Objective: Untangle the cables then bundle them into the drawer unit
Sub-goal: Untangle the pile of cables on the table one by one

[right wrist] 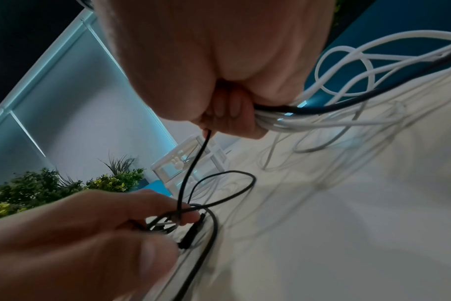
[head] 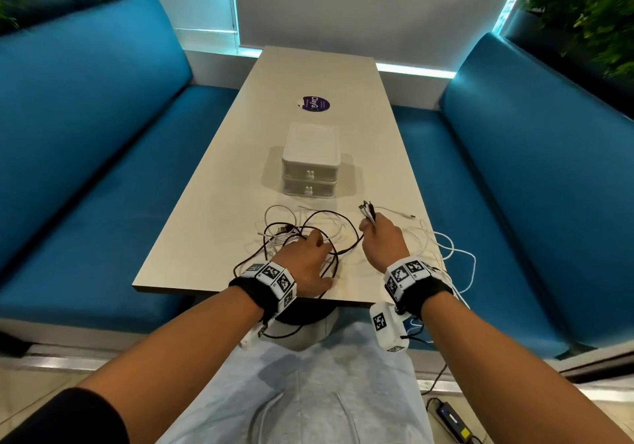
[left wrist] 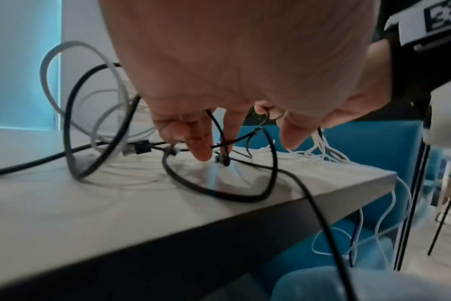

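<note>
A tangle of black cable (head: pixel 328 212) and white cables (head: pixel 279 208) lies on the near end of the table (head: pixel 377 155). My left hand (head: pixel 305 258) is spread over it, its straight fingers (left wrist: pixel 201 146) pointing down among the black cable (left wrist: pixel 219 195) loops, with the thumb apart. To the right, my right hand (head: pixel 380 237) grips a bunch of cable ends (head: pixel 367 212) that stick up from the fist. In the right wrist view that fist (right wrist: pixel 232 114) clamps several white cables (right wrist: pixel 348 122) and a black one. The white two-drawer unit (head: pixel 310 165) stands behind, both drawers closed.
White cable loops (head: pixel 456 255) hang over the table's right edge. A purple round sticker (head: pixel 313 104) lies beyond the drawer unit. Blue benches (head: pixel 103 169) flank the table on both sides. A power adapter (head: pixel 449 419) sits on the floor at lower right.
</note>
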Demonstrator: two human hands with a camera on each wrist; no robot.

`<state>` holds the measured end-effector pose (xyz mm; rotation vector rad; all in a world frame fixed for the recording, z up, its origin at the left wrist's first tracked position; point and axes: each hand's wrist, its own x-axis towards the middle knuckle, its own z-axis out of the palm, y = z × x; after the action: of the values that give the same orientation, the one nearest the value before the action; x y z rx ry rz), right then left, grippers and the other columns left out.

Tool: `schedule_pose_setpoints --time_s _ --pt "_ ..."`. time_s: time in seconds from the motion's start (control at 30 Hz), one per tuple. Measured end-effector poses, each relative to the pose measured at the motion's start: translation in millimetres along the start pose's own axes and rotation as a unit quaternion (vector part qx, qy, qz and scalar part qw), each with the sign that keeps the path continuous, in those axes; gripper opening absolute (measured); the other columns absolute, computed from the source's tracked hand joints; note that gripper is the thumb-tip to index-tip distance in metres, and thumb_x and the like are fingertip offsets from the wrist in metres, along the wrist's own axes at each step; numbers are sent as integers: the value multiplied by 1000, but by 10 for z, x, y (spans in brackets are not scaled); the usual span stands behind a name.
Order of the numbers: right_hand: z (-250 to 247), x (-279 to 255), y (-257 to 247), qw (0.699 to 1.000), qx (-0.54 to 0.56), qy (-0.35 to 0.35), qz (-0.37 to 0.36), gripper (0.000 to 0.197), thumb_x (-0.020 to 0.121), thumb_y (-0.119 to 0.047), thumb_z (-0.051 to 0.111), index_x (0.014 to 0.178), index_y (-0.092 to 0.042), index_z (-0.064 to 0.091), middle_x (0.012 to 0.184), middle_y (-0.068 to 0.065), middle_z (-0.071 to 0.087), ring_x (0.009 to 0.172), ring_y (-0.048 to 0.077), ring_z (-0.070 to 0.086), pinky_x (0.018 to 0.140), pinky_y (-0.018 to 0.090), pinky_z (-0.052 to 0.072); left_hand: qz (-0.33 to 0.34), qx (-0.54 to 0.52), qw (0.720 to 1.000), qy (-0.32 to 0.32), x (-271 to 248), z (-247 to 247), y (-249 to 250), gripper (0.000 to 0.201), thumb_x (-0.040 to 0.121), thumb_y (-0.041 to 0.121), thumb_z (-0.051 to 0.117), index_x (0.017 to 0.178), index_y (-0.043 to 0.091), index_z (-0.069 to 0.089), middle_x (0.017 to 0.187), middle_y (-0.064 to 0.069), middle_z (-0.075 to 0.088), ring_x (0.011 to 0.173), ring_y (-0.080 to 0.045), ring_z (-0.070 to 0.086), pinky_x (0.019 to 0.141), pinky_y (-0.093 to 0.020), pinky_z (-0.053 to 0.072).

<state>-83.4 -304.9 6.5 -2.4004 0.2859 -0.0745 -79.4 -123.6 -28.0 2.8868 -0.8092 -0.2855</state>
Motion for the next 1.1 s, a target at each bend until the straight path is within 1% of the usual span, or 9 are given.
schedule_pose_setpoints --time_s 0.07,0.2,0.33,0.53,0.7,0.83,0.9,1.0,1.1 --pt "5 1 8 1000 -3 -3 -2 29 102 -24 38 105 -4 58 101 20 66 98 40 57 82 42 45 12 -2 1000 -14 23 -25 -43 51 80 42 64 124 19 52 123 -5 44 99 -31 59 78 -38 51" --pt "16 9 7 1000 -5 -13 5 28 102 -23 38 105 -5 58 101 20 65 99 40 57 79 39 41 31 32 999 -8 86 -119 -105 27 83 11 58 109 17 58 111 -4 51 93 -31 60 69 -36 47" --pt "35 14 35 1000 -3 -17 4 28 102 -24 38 104 -5 58 100 20 66 98 39 57 77 37 39 59 80 995 -8 148 -215 -222 40 84 -3 52 115 20 58 111 -1 56 96 -29 62 73 -42 51" --pt "82 23 57 999 -1 -33 5 29 102 -26 38 104 -5 58 101 20 65 99 39 56 75 36 37 91 205 975 -9 222 -363 -428 34 96 11 51 128 19 45 117 -6 52 84 -30 63 59 -39 47" --pt "104 72 37 999 6 -34 10 30 102 -26 38 105 -3 57 102 21 65 99 39 56 73 34 35 105 216 971 2 256 -542 -541 43 92 6 52 133 16 43 127 -8 47 86 -32 63 58 -38 39" --pt "129 99 35 999 5 -30 10 29 102 -25 38 106 -3 57 102 21 65 100 40 56 76 37 37 73 181 981 16 250 -426 -565 48 91 10 54 136 22 42 139 -1 45 88 -31 65 63 -40 52" --pt "131 104 44 1000 6 -27 13 29 102 -25 38 106 -3 57 103 21 65 100 39 56 75 35 36 54 148 987 24 246 -392 -524 60 86 18 60 140 26 36 148 3 38 89 -31 66 65 -39 52" --pt "123 110 65 1000 13 -23 16 29 102 -25 38 106 -4 57 103 20 65 99 39 57 75 35 37 31 137 990 28 194 -398 -353 76 83 34 66 147 29 25 162 1 16 97 -31 65 65 -35 46" --pt "121 109 78 1000 11 -19 12 29 102 -25 38 105 -4 57 102 20 65 98 39 57 75 35 38 10 150 988 21 110 -364 -152 79 89 45 58 153 28 16 166 -1 -1 100 -33 64 71 -37 46"
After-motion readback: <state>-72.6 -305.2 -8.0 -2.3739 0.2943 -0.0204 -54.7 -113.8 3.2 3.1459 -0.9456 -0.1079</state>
